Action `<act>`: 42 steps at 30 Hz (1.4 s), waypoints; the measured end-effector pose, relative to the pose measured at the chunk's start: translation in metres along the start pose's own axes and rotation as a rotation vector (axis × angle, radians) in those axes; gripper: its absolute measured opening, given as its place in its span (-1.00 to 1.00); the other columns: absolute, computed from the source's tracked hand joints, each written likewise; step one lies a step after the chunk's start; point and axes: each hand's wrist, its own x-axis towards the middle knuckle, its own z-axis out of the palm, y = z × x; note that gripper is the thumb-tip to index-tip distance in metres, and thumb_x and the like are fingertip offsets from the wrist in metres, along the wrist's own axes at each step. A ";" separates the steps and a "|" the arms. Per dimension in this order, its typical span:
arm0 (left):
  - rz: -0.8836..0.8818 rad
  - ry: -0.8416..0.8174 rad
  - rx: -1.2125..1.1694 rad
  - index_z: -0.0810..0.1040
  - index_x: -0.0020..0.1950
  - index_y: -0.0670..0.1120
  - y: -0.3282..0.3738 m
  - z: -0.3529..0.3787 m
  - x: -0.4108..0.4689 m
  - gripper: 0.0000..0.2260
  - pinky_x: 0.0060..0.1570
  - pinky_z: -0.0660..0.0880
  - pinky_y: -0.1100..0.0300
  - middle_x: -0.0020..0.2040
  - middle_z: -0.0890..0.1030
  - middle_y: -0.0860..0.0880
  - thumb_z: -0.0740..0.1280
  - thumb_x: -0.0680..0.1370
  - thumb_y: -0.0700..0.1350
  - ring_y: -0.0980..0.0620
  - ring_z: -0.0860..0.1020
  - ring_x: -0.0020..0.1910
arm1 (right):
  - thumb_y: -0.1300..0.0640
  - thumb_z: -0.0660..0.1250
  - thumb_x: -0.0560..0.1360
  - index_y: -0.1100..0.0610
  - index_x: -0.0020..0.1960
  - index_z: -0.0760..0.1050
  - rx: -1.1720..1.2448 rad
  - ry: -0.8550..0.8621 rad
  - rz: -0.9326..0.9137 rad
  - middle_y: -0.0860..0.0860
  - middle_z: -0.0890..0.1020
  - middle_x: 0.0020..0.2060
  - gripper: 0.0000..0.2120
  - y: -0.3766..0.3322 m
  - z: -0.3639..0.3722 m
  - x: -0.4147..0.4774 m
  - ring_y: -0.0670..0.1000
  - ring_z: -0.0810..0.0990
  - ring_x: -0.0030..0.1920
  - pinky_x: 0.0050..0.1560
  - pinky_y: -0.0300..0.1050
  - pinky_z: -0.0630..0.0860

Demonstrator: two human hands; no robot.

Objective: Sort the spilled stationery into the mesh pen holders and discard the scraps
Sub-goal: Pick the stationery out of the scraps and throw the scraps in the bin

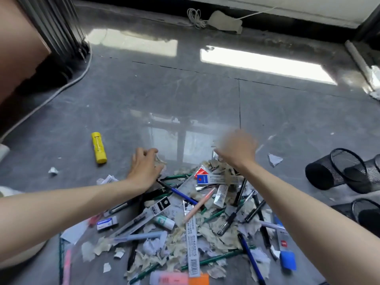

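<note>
From the head camera, the spilled stationery lies in one tangled pile (205, 219) on the grey floor (185, 95). Blue and green pens (176, 192), a barcoded ruler (192, 243) and an eraser (107, 222) are mixed through torn beige paper scraps (216, 235). The mesh pen holders (337, 169) lie tipped on their sides at the right, well apart from the heap, and a yellow glue stick (98, 148) rests alone to the left.

The main risk is that grabbing scraps by the handful drags pens along with them, because paper and pens overlap closely. A raking pull could also scatter loose pieces further across the smooth floor. The holders are round and lying down, so one could roll if knocked or loaded before it is stood upright.

Both forearms reach forward over the pile to its far edge. The left hand (144, 167) sits palm down with its fingers curled, seemingly pinching a crumpled scrap (159, 160). The right hand (236, 149) is raised above the heap and blurred, so I cannot tell how its fingers lie or whether they hold anything.
</note>
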 end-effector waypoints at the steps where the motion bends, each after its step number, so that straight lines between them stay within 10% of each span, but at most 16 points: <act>1: 0.044 -0.064 -0.009 0.35 0.38 -0.09 -0.002 -0.002 -0.004 -0.63 0.30 0.20 0.11 0.29 0.31 -0.16 0.23 0.58 -0.11 -0.14 0.24 0.31 | -0.13 0.35 0.41 0.02 0.15 0.54 -0.056 0.006 -0.031 0.07 0.44 0.28 -0.62 -0.009 0.002 0.000 0.15 0.33 0.32 0.27 0.04 0.20; 6: 0.105 0.065 -0.058 0.34 0.40 -0.09 -0.013 -0.010 -0.017 -0.60 0.31 0.16 0.17 0.35 0.25 -0.13 0.19 0.55 -0.26 -0.12 0.23 0.34 | -0.21 0.34 0.41 0.14 0.15 0.54 -0.253 0.039 0.036 0.18 0.46 0.23 -0.51 -0.014 0.027 0.002 0.20 0.36 0.26 0.24 0.03 0.23; 11: -0.558 0.454 -0.101 0.25 0.42 -0.06 -0.054 -0.030 -0.013 -0.54 0.39 0.05 0.02 0.49 0.06 -0.15 0.19 0.53 -0.24 -0.17 0.09 0.45 | -0.42 0.32 0.31 0.21 0.09 0.56 -0.281 0.003 0.136 0.22 0.49 0.17 -0.28 -0.017 0.028 0.003 0.22 0.42 0.19 0.18 0.04 0.29; 16: -0.868 0.418 -0.197 0.08 0.53 -0.11 -0.121 -0.051 0.001 -0.51 0.45 -0.15 -0.09 0.56 -0.14 -0.12 0.11 0.61 -0.11 -0.12 -0.17 0.53 | -0.22 0.35 0.41 0.23 0.08 0.55 -0.172 -0.101 0.208 0.26 0.40 0.26 -0.48 -0.014 0.026 -0.001 0.26 0.34 0.27 0.26 0.09 0.24; 25: -0.268 0.069 -0.093 0.03 0.56 -0.06 -0.105 -0.007 -0.041 -0.54 0.45 -0.18 -0.07 0.57 -0.07 0.02 -0.03 0.67 0.00 0.05 -0.14 0.54 | 0.04 0.43 0.34 0.18 0.04 0.53 0.007 -0.008 -0.040 0.13 0.46 0.22 -0.66 -0.029 0.010 -0.014 0.18 0.33 0.21 0.17 0.01 0.25; 30: 0.131 -0.183 -0.191 0.01 0.56 -0.06 -0.075 -0.016 -0.054 -0.54 0.50 -0.11 0.10 0.56 -0.04 0.03 0.02 0.67 -0.05 0.10 -0.10 0.53 | 0.13 0.41 0.35 0.18 -0.06 0.42 0.255 0.014 -0.047 0.13 0.55 -0.17 -0.75 -0.041 -0.001 -0.028 0.15 0.47 -0.15 -0.23 -0.08 0.31; 35: -0.115 0.055 -0.063 0.26 0.46 -0.11 -0.075 -0.023 -0.062 -0.53 0.43 0.14 0.04 0.49 0.18 -0.12 0.16 0.54 -0.27 -0.12 0.16 0.45 | 0.29 0.37 0.41 0.20 0.10 0.46 0.260 -0.178 -0.082 0.14 0.58 -0.11 -0.72 -0.043 -0.012 -0.040 0.14 0.56 -0.12 -0.15 -0.06 0.49; 38: -0.193 -0.066 0.012 0.31 0.41 -0.09 -0.075 -0.024 -0.074 -0.58 0.38 0.16 0.00 0.47 0.11 -0.14 0.20 0.54 -0.20 -0.16 0.12 0.43 | 0.32 0.40 0.44 0.25 -0.10 0.49 0.421 -0.441 -0.073 0.15 0.60 -0.27 -0.90 -0.042 -0.020 -0.053 0.02 0.57 -0.36 -0.40 -0.23 0.51; 42: -0.125 -0.043 -0.040 0.09 0.50 -0.03 -0.060 -0.017 -0.078 -0.38 0.31 0.25 -0.01 0.32 0.16 -0.16 0.27 0.51 -0.28 -0.17 0.20 0.34 | 0.07 0.49 0.40 0.14 -0.33 0.36 0.511 -0.534 -0.072 0.02 0.43 -0.42 -0.67 -0.038 -0.020 -0.067 -0.06 0.36 -0.46 -0.47 -0.28 0.30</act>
